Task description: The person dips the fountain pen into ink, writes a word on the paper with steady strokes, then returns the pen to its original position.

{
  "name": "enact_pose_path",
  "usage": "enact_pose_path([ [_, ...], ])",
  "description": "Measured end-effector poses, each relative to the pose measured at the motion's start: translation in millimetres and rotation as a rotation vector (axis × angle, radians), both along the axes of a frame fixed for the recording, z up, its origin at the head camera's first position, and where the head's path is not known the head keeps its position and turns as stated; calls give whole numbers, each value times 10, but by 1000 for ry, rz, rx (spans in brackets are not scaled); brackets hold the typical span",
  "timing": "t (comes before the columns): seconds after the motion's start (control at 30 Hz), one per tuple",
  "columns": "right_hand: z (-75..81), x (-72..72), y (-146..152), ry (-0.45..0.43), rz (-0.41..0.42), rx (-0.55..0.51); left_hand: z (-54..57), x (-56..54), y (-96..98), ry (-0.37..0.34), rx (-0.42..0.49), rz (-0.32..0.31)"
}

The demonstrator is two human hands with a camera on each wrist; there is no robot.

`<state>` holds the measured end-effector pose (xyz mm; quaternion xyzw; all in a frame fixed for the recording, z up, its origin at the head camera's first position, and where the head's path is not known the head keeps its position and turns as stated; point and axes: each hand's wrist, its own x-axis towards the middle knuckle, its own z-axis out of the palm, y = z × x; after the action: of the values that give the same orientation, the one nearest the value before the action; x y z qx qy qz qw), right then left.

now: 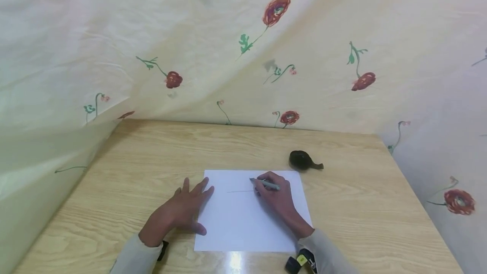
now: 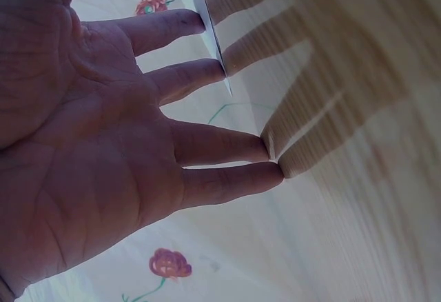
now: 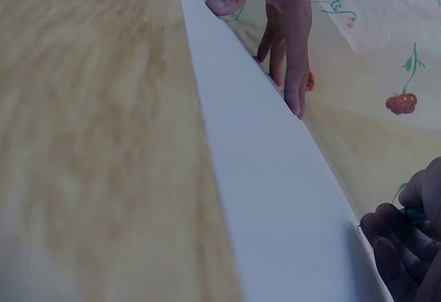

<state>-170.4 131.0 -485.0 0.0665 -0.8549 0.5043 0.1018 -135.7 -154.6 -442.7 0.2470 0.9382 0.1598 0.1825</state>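
White, flat, rectangular paper sheet [image 1: 236, 223]: one, lying on the near middle of the pale wood-grain table [image 1: 152, 151], within easy reach of both your hands. It carries one thin dark line [image 1: 239, 191], running left to right across its far half.

Your left hand [image 1: 182, 208]: one, fingers spread wide, gripping nothing. Thumb and two fingertips rest at the sheet's left edge, while the other two fingertips meet the wood, as the left wrist view shows. This spread seems meant to stop the paper sliding, and it leaves the sheet's middle free for your other hand.

Your right hand [image 1: 279, 198]: one, over the right part of the sheet, fingers curled in a narrow pinch around a slim grey-green pen [image 1: 270, 184]. You hold it low, near its tip, presumably for fine control. The tip points left and far, beyond the line; whether it touches the paper you cannot tell.

Black, rounded object with a narrow neck [image 1: 300, 160]: one, material unclear, just past the sheet's far right corner, neck towards the right. Its place appears to keep it out of your writing space.

Cream cloth with red flowers [image 1: 213, 33]: hung beyond the table's far edge.
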Motion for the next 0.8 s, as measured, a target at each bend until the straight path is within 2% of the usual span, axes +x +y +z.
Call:
enact_pose_path([
  [0.37,18,108,2,-16,33,-28,10,18,-10,-4,15,4],
  [0.8,-40,181,-8,38,48,-36,-7,28,-34,6,40,3],
])
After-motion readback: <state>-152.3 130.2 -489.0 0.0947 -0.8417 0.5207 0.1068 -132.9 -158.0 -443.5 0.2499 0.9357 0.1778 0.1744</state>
